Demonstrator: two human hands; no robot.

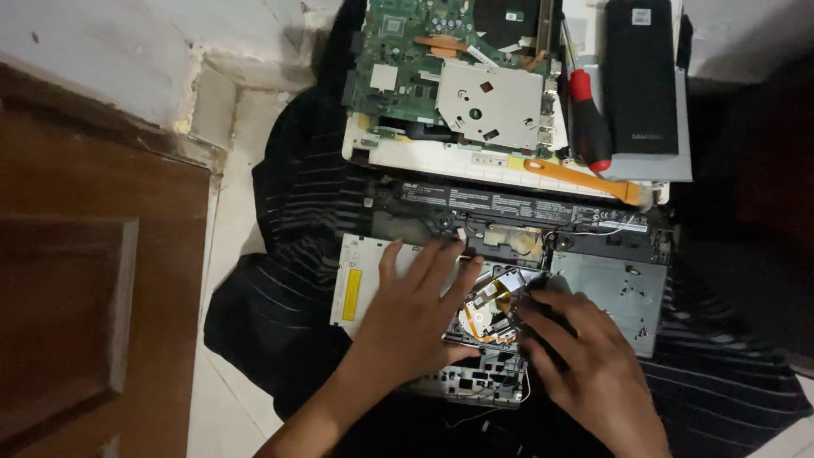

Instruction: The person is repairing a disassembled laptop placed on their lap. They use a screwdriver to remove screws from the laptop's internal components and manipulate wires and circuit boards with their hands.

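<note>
Optical drive (487, 309): left hand (415, 318) flat, grip wide; right hand (585, 360) fingertips pressing, grip narrow

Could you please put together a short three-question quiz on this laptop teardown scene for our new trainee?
1. True or false: the left hand lies flat on the silver drive.
2. Which tool lies beside the black pack? A) pliers B) red-handled screwdriver C) hammer
3. Fill in: the pry tool on the white case is ___ in colour.

Key
1. True; its palm and fingers rest on it, while the right hand works at the exposed mechanism.
2. B
3. Orange
</note>
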